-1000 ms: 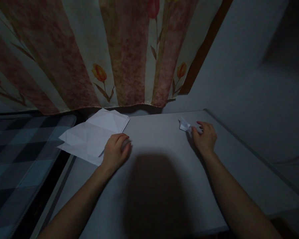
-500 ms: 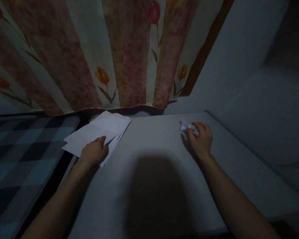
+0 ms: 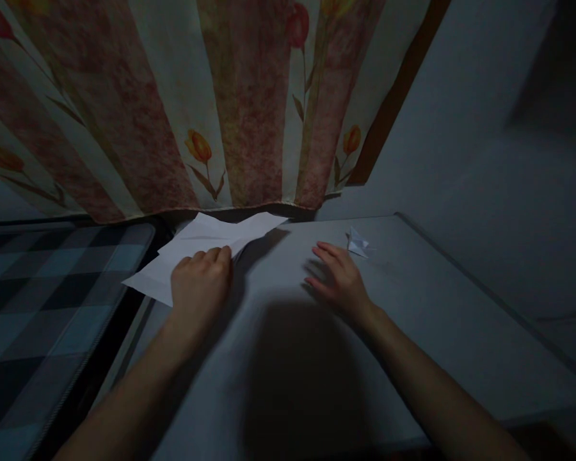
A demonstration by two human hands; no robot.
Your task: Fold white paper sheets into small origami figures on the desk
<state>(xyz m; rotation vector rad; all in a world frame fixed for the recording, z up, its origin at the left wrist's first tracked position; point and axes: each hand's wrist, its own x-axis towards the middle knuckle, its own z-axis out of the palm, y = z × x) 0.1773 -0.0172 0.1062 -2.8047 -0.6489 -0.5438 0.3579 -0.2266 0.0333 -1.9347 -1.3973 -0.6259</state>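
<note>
My left hand (image 3: 201, 278) is closed on the near edge of a white sheet of paper (image 3: 249, 228), whose right part is lifted off the table and casts a shadow. More white paper (image 3: 148, 282) lies under it, sticking out to the left. My right hand (image 3: 338, 275) hovers over the table with thumb and fingers apart and nothing between them. Just beyond its knuckles, a small folded paper figure (image 3: 358, 242) with pointed tips rests on the table, apart from the hand.
The white table (image 3: 427, 333) meets a pale wall (image 3: 461, 147) at the right. A striped curtain with tulips (image 3: 259, 109) hangs along the back. On the left lies a checkered mattress (image 3: 43, 307) beside a dark gap. A shadow falls across the table's middle.
My right hand has let go of the folded paper figure and moved left, fingers apart. My left hand has closed on the paper and raised its right side.
</note>
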